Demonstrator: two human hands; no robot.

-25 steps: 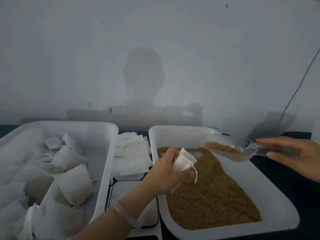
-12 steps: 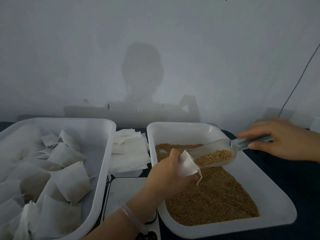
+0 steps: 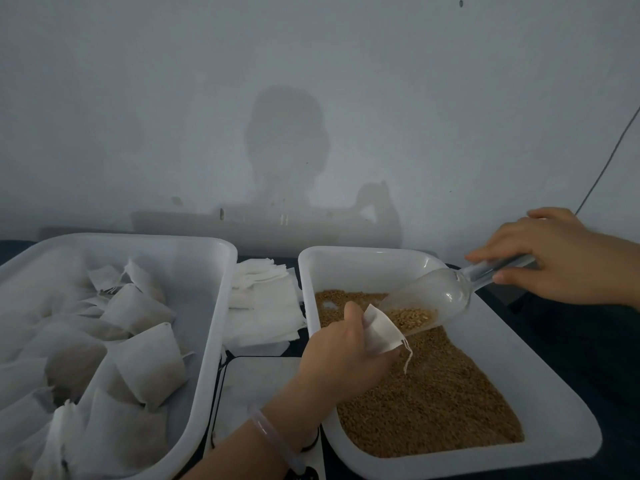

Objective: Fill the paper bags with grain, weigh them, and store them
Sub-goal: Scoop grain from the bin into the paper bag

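Filling step, we judge. Left hand (image 3: 346,358) pinches the paper bag (image 3: 381,332) above the grain tray (image 3: 526,368); right hand (image 3: 557,258), at two o'clock, grips the scoop (image 3: 443,294), tipped toward its mouth. Next: a steady pour.

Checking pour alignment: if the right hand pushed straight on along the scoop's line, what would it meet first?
The open paper bag pinched in the left hand; the scoop lip looks right at its mouth, though depth is unclear.

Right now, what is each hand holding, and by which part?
The left hand holds a small paper bag by its left side; the right hand grips the clear scoop by its handle.
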